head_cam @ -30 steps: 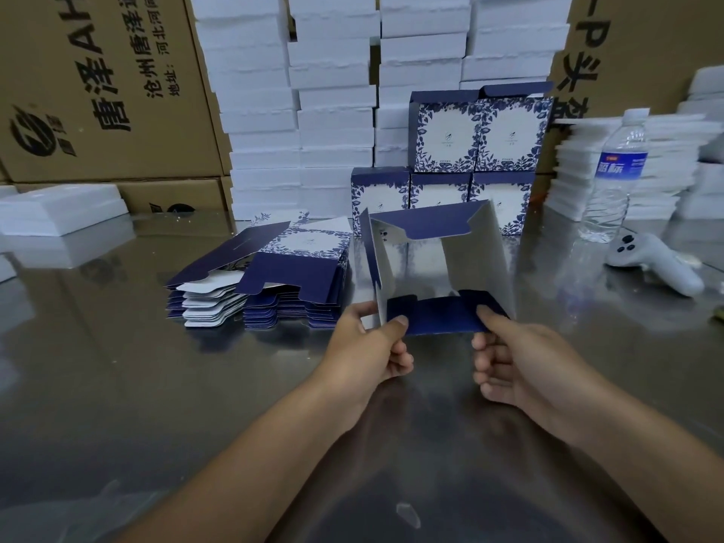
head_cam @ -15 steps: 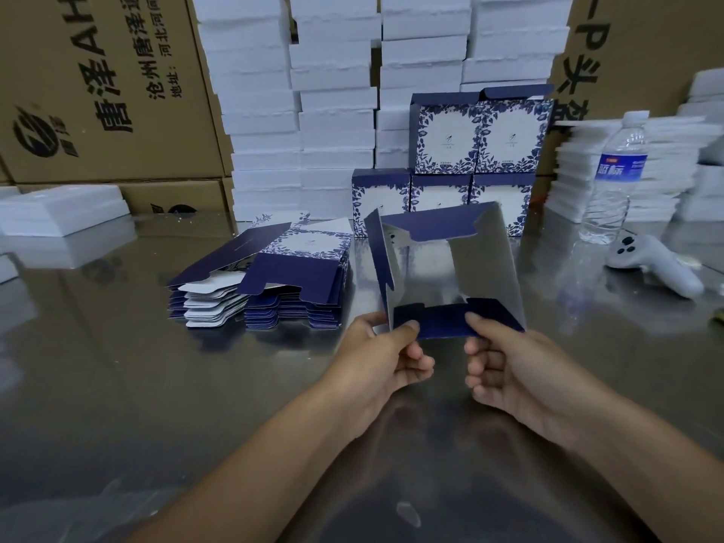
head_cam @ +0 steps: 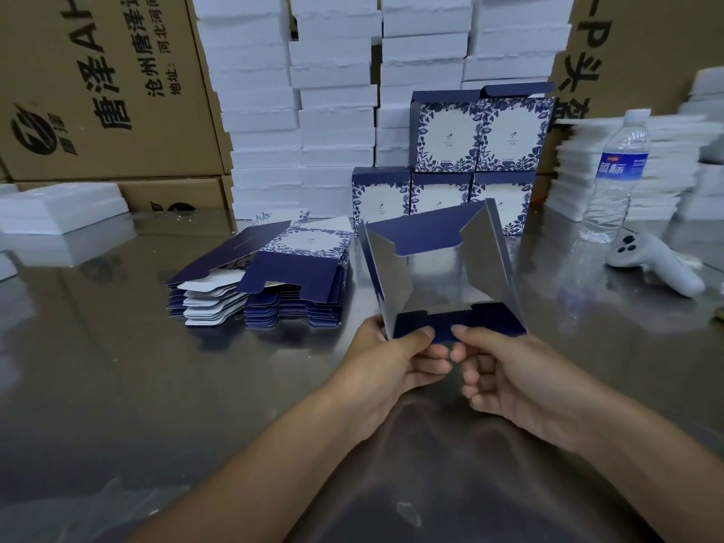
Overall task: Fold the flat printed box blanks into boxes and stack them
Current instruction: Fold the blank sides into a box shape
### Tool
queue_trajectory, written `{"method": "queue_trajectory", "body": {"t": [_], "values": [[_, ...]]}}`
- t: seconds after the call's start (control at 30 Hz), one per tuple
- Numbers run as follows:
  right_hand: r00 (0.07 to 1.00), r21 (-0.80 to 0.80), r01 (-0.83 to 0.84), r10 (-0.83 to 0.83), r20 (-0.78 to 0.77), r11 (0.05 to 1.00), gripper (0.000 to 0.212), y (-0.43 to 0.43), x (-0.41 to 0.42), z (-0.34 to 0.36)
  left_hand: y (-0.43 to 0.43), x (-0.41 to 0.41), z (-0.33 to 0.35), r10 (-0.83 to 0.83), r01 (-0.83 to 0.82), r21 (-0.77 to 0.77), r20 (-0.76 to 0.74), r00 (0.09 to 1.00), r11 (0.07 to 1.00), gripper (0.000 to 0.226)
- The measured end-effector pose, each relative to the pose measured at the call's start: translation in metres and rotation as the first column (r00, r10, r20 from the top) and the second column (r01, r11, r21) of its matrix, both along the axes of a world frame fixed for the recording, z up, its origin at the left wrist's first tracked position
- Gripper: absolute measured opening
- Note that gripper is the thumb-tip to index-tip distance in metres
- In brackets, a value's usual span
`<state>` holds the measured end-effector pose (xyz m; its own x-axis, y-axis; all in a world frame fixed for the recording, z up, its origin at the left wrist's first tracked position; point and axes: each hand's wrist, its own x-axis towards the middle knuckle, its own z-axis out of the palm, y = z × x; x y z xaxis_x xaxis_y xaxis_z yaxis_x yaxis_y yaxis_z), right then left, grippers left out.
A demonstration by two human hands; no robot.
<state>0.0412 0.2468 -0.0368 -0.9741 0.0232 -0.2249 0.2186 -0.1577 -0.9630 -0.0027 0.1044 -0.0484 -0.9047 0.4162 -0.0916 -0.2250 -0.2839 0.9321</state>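
Tabletop (head_cam: 117, 386): shiny metal, carrying everything here, with brown cartons and white slab stacks walled up behind.
Finished boxes (head_cam: 446, 166): five stacked in two tiers against the white slabs at the back, printed fronts facing out and well clear of the working space.
Flat blanks (head_cam: 266, 280): a low pile just left of the work, within easy reach of the left hand.
Opened box (head_cam: 438, 276): held up off the tabletop, open end toward the person, silvery inside showing — likely so the near flaps can be tucked.
Left hand (head_cam: 388, 362): grip closed on the near-left lower corner, thumb on the blue flap.
Right hand (head_cam: 513, 370): thumb pressed on that same flap; fingers curl underneath, so I can't quite see their hold.
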Motion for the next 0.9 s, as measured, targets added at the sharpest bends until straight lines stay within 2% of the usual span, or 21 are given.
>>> {"method": "queue_trajectory", "body": {"t": [0.17,0.33,0.5,0.63,0.9], "values": [[1.0,-0.03,0.0,0.0,0.003,1.0,0.042,0.002,0.001,0.002,0.001,0.002,-0.001,-0.019,0.019,0.024,-0.016,1.0,1.0,0.034],[1.0,-0.064,-0.004,0.006,0.031,0.998,0.042,-0.001,0.0,0.0,0.001,0.002,-0.002,-0.013,0.013,0.006,-0.044,0.999,1.0,0.037],[0.997,-0.129,-0.022,0.031,0.07,0.991,0.028,-0.006,-0.001,0.001,-0.002,-0.001,0.001,0.035,-0.036,-0.024,-0.009,0.999,0.999,0.047],[0.996,-0.171,0.016,0.0,0.091,0.985,0.025,-0.002,-0.003,0.002,-0.006,-0.008,0.004,0.077,-0.077,-0.034,-0.002,0.997,0.996,0.061],[0.993,-0.157,0.038,-0.02,0.116,0.987,0.024,-0.002,0.0,0.006,-0.007,-0.007,0.004,0.095,-0.095,-0.076,0.002,0.995,0.993,0.062]]}}
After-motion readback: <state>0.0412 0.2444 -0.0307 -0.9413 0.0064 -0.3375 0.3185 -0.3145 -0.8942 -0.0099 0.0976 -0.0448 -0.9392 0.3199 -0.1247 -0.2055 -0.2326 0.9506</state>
